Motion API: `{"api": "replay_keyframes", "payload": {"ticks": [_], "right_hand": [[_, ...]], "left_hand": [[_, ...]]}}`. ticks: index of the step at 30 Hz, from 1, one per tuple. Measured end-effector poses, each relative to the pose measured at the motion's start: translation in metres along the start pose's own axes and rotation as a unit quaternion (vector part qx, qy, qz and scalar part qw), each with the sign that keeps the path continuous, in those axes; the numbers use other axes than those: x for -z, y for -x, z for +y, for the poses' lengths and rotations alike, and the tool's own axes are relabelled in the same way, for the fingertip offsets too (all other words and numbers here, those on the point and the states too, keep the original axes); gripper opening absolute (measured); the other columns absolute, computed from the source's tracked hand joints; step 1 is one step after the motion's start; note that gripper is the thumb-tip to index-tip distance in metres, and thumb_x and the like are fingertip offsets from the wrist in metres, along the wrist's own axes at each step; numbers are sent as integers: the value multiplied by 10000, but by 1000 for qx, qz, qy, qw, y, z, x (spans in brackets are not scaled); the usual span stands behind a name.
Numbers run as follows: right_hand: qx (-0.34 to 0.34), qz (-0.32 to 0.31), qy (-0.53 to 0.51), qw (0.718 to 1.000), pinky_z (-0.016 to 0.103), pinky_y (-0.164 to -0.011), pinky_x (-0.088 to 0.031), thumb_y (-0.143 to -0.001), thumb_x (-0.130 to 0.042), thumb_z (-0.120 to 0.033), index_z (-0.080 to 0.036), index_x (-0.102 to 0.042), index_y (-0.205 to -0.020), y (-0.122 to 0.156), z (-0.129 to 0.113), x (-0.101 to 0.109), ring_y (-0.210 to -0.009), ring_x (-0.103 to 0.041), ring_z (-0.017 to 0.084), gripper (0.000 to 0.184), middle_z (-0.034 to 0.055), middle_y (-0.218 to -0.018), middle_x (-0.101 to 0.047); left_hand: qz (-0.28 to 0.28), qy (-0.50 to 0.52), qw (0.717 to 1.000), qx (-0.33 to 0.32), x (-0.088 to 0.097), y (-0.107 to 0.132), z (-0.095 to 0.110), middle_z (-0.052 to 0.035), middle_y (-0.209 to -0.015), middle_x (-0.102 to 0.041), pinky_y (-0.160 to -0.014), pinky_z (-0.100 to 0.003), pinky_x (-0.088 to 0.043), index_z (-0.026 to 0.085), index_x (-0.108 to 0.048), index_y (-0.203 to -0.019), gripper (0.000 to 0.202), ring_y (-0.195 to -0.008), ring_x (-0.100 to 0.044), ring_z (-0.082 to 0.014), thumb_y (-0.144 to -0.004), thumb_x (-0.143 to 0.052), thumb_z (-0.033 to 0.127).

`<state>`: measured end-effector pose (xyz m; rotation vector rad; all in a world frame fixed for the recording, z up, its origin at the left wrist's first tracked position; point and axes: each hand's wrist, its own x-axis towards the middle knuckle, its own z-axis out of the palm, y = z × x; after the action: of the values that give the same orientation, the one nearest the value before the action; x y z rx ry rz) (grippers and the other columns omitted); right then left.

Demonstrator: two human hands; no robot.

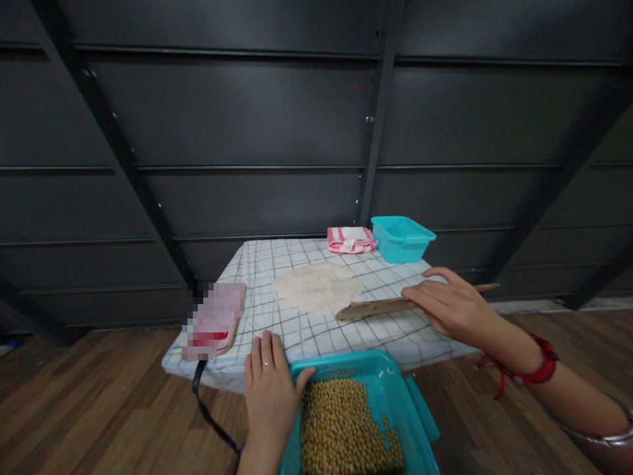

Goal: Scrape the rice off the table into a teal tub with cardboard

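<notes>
My left hand [270, 386] grips the near left rim of a turquoise tray [386, 389] filled with yellow soybeans [346, 429], fingers on the checked cloth and thumb over the rim. My right hand [452, 307] is closed on a flat wooden scraper [370, 308] that lies low across the cloth, its far end touching a spread of white rice [316, 287]. A red band sits on my right wrist.
A small table under a white checked cloth [277, 260] stands against a dark panelled wall. At its back are a folded pink striped cloth [350, 239] and an empty turquoise bin [401, 239]. A pink object [215, 320] with a black strap lies at the left edge. Wooden floor surrounds.
</notes>
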<state>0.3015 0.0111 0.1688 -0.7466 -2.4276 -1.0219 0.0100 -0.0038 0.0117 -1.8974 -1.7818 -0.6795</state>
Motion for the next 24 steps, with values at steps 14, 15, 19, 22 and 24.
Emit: {"api": "replay_keyframes", "payload": {"ticks": [14,15,19,22,24], "right_hand": [[-22,-44,-94,994,318,-838,-368,-824,-307,-3,-178,-521,-839,-5,-22,19,-573,-513,99,277,-27,-646,-595],[-24,-53,-113,992,316,-845,-361,-833,-296,-8,-179,-510,-821,-5,-25,22,-557,-497,96,274,-34,-628,-571],[-48,-64,-201,976,298,-860,-353,-885,-279,-59,-194,-475,-786,-10,-33,33,-501,-432,84,258,-60,-586,-502],[-82,-75,-241,964,286,-849,-366,-912,-294,-116,-205,-459,-736,-12,-37,38,-473,-392,78,257,-75,-560,-469],[-85,-76,-243,963,285,-843,-373,-908,-307,-120,-204,-457,-723,-11,-37,39,-465,-387,76,252,-79,-551,-456]], "left_hand": [[22,-15,1000,-15,1,0,0,-267,-1208,-523,-904,-514,-376,-29,-504,-1162,806,-1148,-438,-375,-818,-187,628],[21,-16,1000,-14,2,0,0,-265,-1207,-524,-903,-514,-377,-26,-504,-1162,798,-1149,-437,-374,-819,-195,625],[28,-15,999,-16,2,-1,1,-262,-1197,-532,-892,-510,-388,-22,-507,-1155,784,-1144,-441,-373,-818,-217,623],[17,-11,1000,-12,1,0,0,-266,-1211,-521,-900,-513,-383,-19,-499,-1165,779,-1154,-436,-370,-815,-233,624],[6,-7,1000,-8,1,0,0,-266,-1225,-510,-909,-516,-376,-12,-496,-1173,773,-1165,-426,-369,-811,-250,626]]}}
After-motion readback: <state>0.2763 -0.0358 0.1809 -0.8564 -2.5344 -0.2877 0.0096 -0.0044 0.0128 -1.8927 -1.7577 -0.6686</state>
